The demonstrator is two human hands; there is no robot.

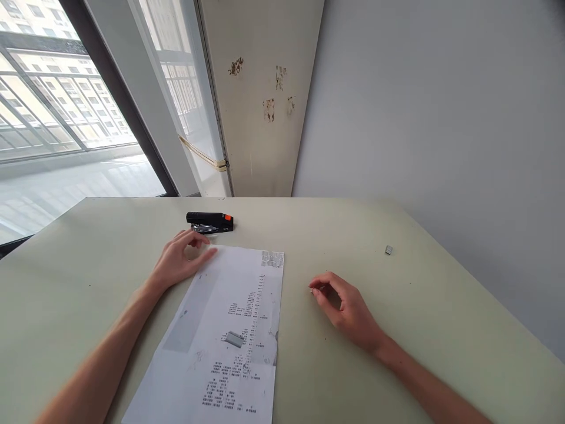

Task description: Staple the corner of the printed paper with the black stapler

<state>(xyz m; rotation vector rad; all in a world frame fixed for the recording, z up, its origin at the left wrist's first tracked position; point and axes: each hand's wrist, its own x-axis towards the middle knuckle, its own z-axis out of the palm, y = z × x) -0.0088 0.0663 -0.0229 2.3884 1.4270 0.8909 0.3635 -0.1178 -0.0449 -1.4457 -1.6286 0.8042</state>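
Note:
My left hand (pixel 183 259) is at the top left corner of a printed sheet of paper (pixel 220 277), its thumb on the paper's edge and its fingers apart, holding nothing. Just beyond those fingers lies a black stapler (pixel 210 222) with an orange patch. On the paper rests a small grey strip of staples (pixel 235 339). To the right of the sheet, my right hand (pixel 342 303) is closed in a pinch; a tiny pale bit shows at the fingertips, too small to name.
A short grey piece of staples (pixel 388 250) lies on the right part of the pale table (pixel 344 229). Behind the table are a fridge (pixel 265 147) with rusty marks, a grey wall at right and a window at left.

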